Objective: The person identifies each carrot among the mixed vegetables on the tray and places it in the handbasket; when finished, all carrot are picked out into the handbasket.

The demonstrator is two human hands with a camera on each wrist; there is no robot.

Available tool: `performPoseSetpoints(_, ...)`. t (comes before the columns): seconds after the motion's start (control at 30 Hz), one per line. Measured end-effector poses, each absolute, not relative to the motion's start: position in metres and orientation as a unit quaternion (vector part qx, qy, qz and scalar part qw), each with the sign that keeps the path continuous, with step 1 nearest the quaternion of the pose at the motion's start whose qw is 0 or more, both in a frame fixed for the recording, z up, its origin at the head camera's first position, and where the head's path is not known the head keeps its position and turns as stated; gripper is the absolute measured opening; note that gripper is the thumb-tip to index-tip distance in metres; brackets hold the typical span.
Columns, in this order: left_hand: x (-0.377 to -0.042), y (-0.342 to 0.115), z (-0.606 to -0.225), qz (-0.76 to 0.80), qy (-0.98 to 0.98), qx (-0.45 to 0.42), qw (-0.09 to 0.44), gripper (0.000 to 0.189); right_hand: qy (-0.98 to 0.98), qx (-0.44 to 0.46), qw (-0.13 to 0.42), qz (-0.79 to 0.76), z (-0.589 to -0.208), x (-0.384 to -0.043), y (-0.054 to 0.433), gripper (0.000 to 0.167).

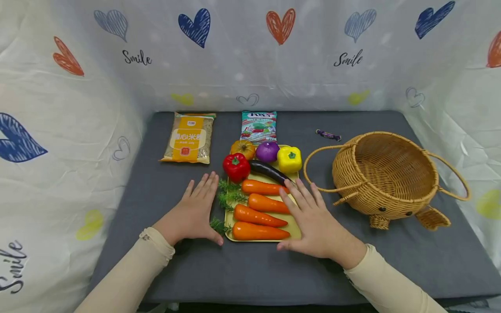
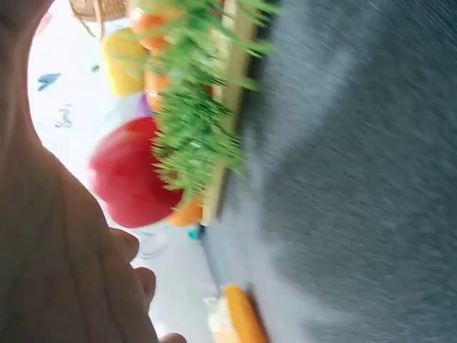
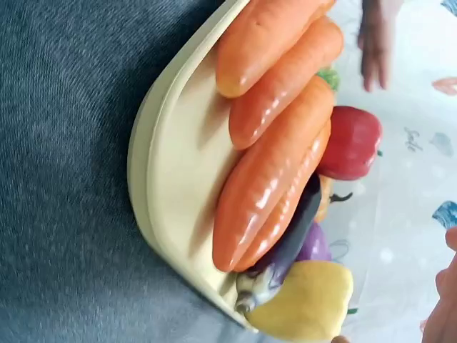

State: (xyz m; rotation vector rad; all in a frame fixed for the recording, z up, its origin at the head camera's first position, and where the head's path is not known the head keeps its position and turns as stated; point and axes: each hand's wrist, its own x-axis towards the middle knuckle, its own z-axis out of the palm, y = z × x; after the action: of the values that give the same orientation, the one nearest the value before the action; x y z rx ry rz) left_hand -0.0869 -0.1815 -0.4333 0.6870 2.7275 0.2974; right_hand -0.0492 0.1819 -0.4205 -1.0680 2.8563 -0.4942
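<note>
Cream sleeves (image 1: 125,269) reach in over the near edge of the grey table (image 1: 227,278). The left hand (image 1: 195,213) is at the tray's left side, fingers straight and slightly fanned, thumb out wide; it holds nothing. The right hand (image 1: 315,226) is spread too, fingers straight, over the tray's right edge in the head view; whether it touches anything there, I cannot tell.

Between the hands is the pale yellow tray (image 3: 186,171). Four carrots (image 1: 260,231) lie across it in a row, tips to the right, their greens (image 1: 231,195) spilling over the left rim beside the left hand. Behind them the eggplant (image 1: 266,170) lies slantwise, with the red pepper (image 1: 236,168) at its left end and the yellow pepper (image 1: 289,159) near the far right corner. The purple onion (image 1: 267,151) and orange pumpkin (image 1: 242,149) are behind the eggplant.

To the right stands the wicker basket (image 1: 364,195), one handle looped toward the tray. Farther back lie the grain bag (image 1: 188,138) on the left, a wrapped candy (image 1: 328,135) and the mint bag (image 1: 258,127), just behind the pumpkin and onion. A white heart-print cloth (image 1: 231,61) hangs beyond.
</note>
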Motion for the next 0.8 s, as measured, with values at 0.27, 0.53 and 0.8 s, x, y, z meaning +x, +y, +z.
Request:
performPoseSetpoints(0.27,-0.093,-0.187,-0.450,0.131,0.940,0.244,0.201,0.171,0.911,-0.381,0.039,-0.154,-0.423,-0.045,0.170,0.118)
performPoseSetpoints(0.53,-0.091,-0.184,-0.456,0.135,0.933,0.245,0.227,0.168,0.907,-0.394,0.022,-0.145,-0.432,-0.043,0.159,0.115)
performPoseSetpoints(0.8,-0.091,-0.183,-0.459,0.139,0.932,0.249,0.225,0.167,0.892,-0.432,0.002,-0.132,-0.450,-0.031,0.138,0.094)
